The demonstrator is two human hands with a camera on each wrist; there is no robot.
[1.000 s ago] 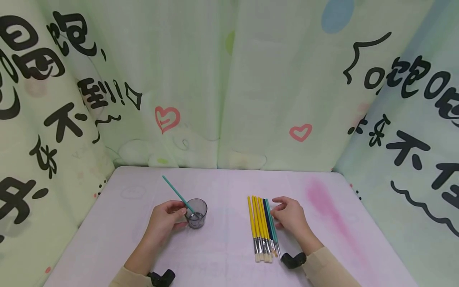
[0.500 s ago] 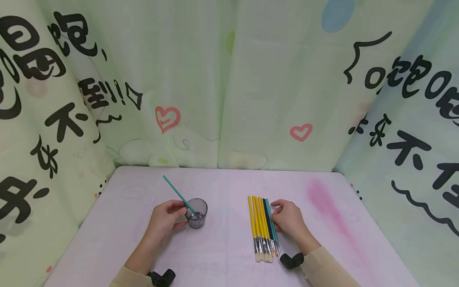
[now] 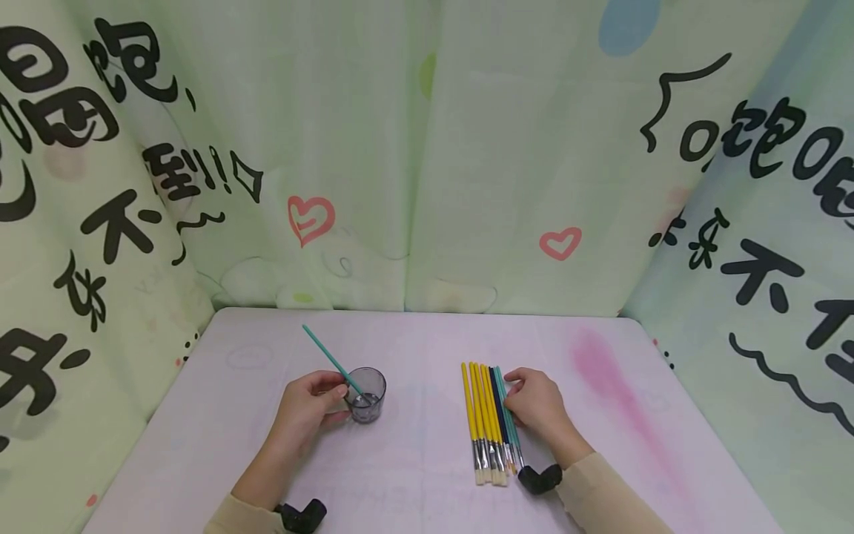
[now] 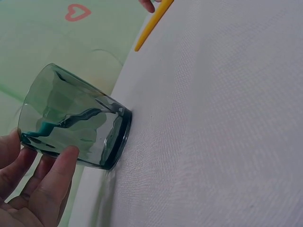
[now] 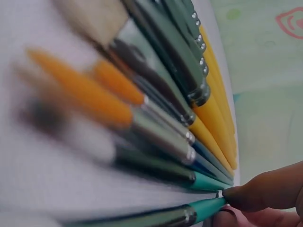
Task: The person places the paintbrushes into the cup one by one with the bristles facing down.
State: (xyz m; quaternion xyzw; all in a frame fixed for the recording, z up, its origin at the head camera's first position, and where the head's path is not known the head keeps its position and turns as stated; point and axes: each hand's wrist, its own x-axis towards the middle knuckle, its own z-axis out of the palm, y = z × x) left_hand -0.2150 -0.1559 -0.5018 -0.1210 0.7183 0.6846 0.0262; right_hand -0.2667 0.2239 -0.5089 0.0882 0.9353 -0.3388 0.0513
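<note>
My left hand [image 3: 303, 415] holds the near-left side of a clear grey drinking glass [image 3: 373, 393], thumb at the rim and fingers against its wall. A teal paintbrush [image 3: 320, 344] leans in that glass, handle pointing up and left. In the left wrist view the glass [image 4: 80, 118] has its base at the table. My right hand [image 3: 539, 408] is at the right end of a row of paintbrushes [image 3: 477, 415], yellow, dark blue and teal. Thumb and finger pinch the outermost teal paintbrush [image 5: 208, 209], which lies slightly apart from the others, bristles toward me.
A pale pink cloth covers the table [image 3: 420, 489], with a darker pink streak [image 3: 620, 393] at right. Printed curtains [image 3: 400, 148] stand behind and on both sides. A black wrist mount [image 3: 542, 478] on the right wrist overlaps the tip of the outermost brush.
My right hand has shifted slightly left and its fingers have come onto the outermost teal paintbrush, which now lies a little away from its neighbour. Left hand and glass stay put.
</note>
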